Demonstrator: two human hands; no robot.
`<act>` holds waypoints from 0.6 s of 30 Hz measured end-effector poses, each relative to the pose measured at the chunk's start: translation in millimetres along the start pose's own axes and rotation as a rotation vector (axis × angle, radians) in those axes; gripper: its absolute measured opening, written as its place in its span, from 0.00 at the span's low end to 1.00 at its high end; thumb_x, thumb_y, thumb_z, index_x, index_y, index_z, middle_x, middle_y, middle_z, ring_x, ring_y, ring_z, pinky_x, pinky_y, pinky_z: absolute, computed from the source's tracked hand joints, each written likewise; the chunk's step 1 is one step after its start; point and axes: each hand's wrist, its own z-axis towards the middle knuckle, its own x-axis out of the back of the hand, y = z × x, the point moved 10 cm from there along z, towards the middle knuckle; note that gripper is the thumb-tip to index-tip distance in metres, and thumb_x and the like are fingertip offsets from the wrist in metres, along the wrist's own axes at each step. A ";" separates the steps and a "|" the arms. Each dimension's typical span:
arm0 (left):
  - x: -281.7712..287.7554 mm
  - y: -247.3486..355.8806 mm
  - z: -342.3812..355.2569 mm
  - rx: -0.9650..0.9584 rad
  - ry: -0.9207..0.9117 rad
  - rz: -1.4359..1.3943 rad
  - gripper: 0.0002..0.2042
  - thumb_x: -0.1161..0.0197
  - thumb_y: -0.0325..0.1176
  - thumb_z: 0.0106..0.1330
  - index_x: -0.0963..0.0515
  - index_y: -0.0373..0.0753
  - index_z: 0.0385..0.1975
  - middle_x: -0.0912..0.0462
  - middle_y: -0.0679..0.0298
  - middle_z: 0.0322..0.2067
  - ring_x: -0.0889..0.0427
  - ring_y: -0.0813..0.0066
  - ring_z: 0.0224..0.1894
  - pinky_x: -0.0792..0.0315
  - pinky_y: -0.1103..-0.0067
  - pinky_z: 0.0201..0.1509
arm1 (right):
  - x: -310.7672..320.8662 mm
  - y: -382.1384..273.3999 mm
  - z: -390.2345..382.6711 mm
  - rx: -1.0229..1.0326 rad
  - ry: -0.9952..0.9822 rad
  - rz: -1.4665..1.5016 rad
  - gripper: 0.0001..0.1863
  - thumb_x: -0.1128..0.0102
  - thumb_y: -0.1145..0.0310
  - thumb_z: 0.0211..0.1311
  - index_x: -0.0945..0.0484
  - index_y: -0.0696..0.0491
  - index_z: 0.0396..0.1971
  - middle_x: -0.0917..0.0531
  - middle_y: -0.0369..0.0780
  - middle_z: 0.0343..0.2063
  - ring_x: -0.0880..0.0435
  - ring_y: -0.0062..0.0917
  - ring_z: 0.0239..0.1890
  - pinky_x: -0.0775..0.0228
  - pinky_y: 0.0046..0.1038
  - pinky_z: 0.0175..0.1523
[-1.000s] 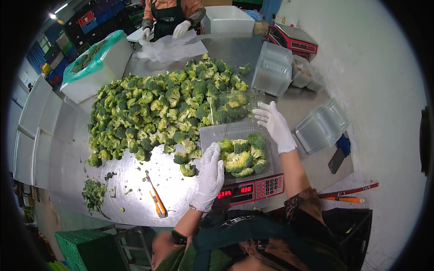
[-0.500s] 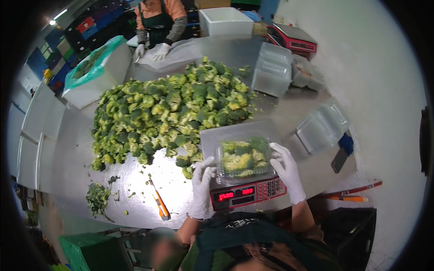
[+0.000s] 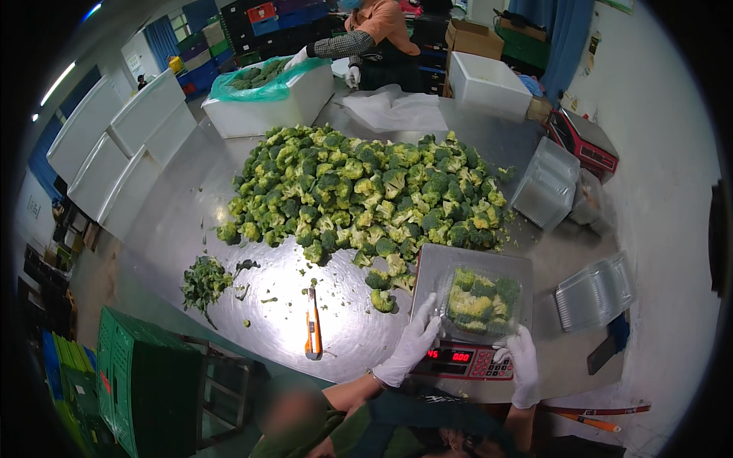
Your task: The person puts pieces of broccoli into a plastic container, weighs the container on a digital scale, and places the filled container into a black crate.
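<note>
A clear plastic clamshell box [image 3: 481,307] of broccoli florets lies on the metal pan [image 3: 508,262] of a red digital scale with a lit display. My left hand [image 3: 412,343], in a white glove, grips the box's left edge with its fingers bent against the rim. At the lower right corner, my gloved right hand [image 3: 522,365] has its fingers closed on the edge, above the scale's keypad [image 3: 492,365]. Beyond the scale, a large heap of broccoli florets [image 3: 366,191] covers the middle of the steel table [image 3: 175,229].
An orange utility knife [image 3: 313,328] and leafy trimmings [image 3: 205,282] lie to the left. Stacked clear boxes [image 3: 546,183], more boxes [image 3: 595,294] and a phone [image 3: 607,355] are at right. Across the table, a co-worker [image 3: 374,46] reaches into a lined white foam box [image 3: 263,107].
My view has swung left, so the scene sits farther right. My right hand has shifted from the box's right side to its lower right corner. The co-worker now reaches into the foam box.
</note>
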 end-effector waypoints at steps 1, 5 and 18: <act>-3.9 4.8 -1.5 0.029 -0.035 0.030 0.29 0.51 0.31 0.78 0.49 0.45 0.77 0.23 0.68 0.31 0.26 0.84 0.26 0.27 0.83 0.31 | 5.5 12.5 -0.6 -0.078 0.012 0.032 0.15 0.53 0.66 0.77 0.31 0.57 0.57 0.19 0.41 0.25 0.20 0.21 0.22 0.27 0.21 0.26; -12.0 7.4 -8.6 0.053 -0.105 -0.039 0.28 0.55 0.31 0.80 0.53 0.41 0.77 0.22 0.65 0.32 0.24 0.81 0.28 0.26 0.82 0.37 | -12.6 6.4 -11.1 -0.271 -0.074 0.127 0.10 0.54 0.65 0.76 0.29 0.56 0.42 0.18 0.44 0.24 0.19 0.23 0.20 0.27 0.23 0.25; -5.4 19.9 -7.3 0.015 -0.132 -0.111 0.27 0.55 0.30 0.80 0.50 0.42 0.76 0.23 0.65 0.28 0.26 0.81 0.26 0.28 0.82 0.32 | -19.8 0.0 -28.0 -0.086 0.305 0.093 0.14 0.53 0.66 0.75 0.23 0.55 0.30 0.20 0.38 0.17 0.30 0.17 0.11 0.43 0.19 0.17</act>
